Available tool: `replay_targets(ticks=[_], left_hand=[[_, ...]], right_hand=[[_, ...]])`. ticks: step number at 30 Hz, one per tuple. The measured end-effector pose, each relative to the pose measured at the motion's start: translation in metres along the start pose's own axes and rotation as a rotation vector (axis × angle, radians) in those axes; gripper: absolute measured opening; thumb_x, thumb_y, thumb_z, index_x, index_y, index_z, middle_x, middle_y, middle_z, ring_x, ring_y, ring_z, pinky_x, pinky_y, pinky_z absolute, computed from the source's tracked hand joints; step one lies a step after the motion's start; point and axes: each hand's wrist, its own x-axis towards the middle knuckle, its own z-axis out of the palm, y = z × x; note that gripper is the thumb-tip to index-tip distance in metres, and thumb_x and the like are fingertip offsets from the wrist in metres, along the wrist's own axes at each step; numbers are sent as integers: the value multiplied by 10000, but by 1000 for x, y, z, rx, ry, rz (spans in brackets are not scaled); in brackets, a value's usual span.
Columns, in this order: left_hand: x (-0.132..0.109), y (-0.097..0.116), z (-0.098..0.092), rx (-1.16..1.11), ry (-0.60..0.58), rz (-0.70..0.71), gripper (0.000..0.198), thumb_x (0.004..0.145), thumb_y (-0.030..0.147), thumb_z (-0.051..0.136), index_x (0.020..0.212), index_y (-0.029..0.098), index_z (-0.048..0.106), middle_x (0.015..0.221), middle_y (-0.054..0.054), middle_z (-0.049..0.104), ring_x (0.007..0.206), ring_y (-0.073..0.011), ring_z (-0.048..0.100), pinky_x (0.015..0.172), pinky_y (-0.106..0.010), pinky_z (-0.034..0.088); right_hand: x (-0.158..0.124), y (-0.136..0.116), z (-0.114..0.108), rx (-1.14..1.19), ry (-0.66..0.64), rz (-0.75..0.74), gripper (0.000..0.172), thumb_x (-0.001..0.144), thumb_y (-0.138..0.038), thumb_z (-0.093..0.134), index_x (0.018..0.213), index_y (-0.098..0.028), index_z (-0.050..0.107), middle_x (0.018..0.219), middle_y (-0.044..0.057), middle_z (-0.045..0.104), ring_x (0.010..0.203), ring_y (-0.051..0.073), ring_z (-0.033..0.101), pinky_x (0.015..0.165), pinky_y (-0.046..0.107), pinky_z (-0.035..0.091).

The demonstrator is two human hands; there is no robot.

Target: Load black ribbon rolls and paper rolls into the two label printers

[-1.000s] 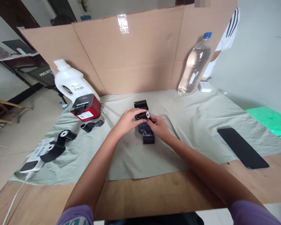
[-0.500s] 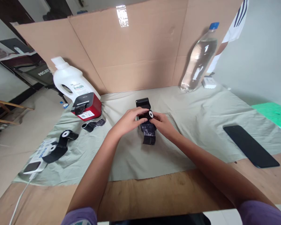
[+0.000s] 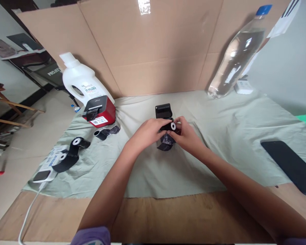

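Between my two hands is a black roll with a white core (image 3: 173,126). My left hand (image 3: 153,131) has its thumb and fingers closed on the roll's left side. From the right, my right hand (image 3: 186,132) pinches the same roll near its white core. A dark, wrinkled strip (image 3: 166,143) hangs below the roll onto the cloth. Just behind my fingers stands a small black device with a raised lid (image 3: 163,111); its lower part is hidden by my hands.
At left are a red and black printer (image 3: 101,110), a white jug (image 3: 85,80), loose black rolls (image 3: 71,156) and a white cabled device (image 3: 44,175). A water bottle (image 3: 238,61) and a phone (image 3: 290,165) are at right. Cardboard (image 3: 153,51) stands behind.
The view has shifted, so most things sit farther right in it. Both hands still hold the roll, and the hanging strip looks shorter and more bent.
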Motion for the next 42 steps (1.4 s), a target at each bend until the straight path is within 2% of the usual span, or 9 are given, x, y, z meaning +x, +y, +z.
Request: replay_targets(ticks=[9,17,20,24,28,32,35,38,42], left_hand=[[0,0,1,43,78,9,323,887,167,583,1190,269,624,1196,-11,691,1041,-203,663,863,-304,503],[3,7,6,423,124,72,169,892,156,566,1047,209,607,1058,-72,681,1057,-258,608,867,-377,451],[1,6,3,360,45,72,164,906,221,586,1070,221,590,1046,-48,692,998,-239,634,886,-371,440],[-5,7,-1,258,-13,-39,241,892,210,593,1129,244,566,1009,-27,700,878,-215,652,759,-315,452],[-7,7,-6,163,35,-38,371,860,146,600,1206,275,566,1090,-20,681,938,-202,650,773,-300,456],[-8,-2,-13,59,107,5,261,825,137,622,1068,232,630,1056,-31,648,953,-195,624,783,-297,450],[-7,-8,-15,-1,98,-10,138,781,178,679,896,206,607,916,-14,616,832,-179,591,681,-283,419],[-7,-9,-13,18,110,-53,222,731,201,740,825,208,540,831,11,589,762,-166,550,618,-269,365],[-18,-11,-14,4,155,-185,331,701,263,798,859,221,510,755,47,579,671,-143,521,581,-255,337]], right_hand=[[0,-1,-5,-32,79,-25,54,803,-238,548,847,-213,526,640,-36,603,604,133,527,578,254,376],[-8,-5,6,10,114,-46,201,830,-342,622,939,-204,525,775,11,665,691,166,603,639,295,470],[-8,-3,6,-72,88,-91,183,854,-274,579,1015,-188,568,848,39,678,746,184,628,688,326,501],[-8,4,9,-169,61,-135,309,854,-183,538,1158,-199,592,1022,76,702,870,220,663,797,390,537],[-11,6,19,-14,77,-139,438,886,-242,558,1321,-212,517,1191,111,688,994,243,677,861,439,562],[-18,0,30,137,68,-174,545,905,-348,598,1418,-250,443,1316,120,644,1130,249,647,897,436,568],[-23,-2,35,113,90,-193,563,883,-357,638,1415,-256,484,1355,111,629,1182,262,629,928,432,560],[-27,2,40,67,115,-150,512,890,-338,622,1388,-248,546,1334,100,649,1158,267,647,928,430,565],[-37,12,50,45,105,-146,454,906,-303,584,1355,-239,581,1253,93,696,1062,241,687,879,401,580]])
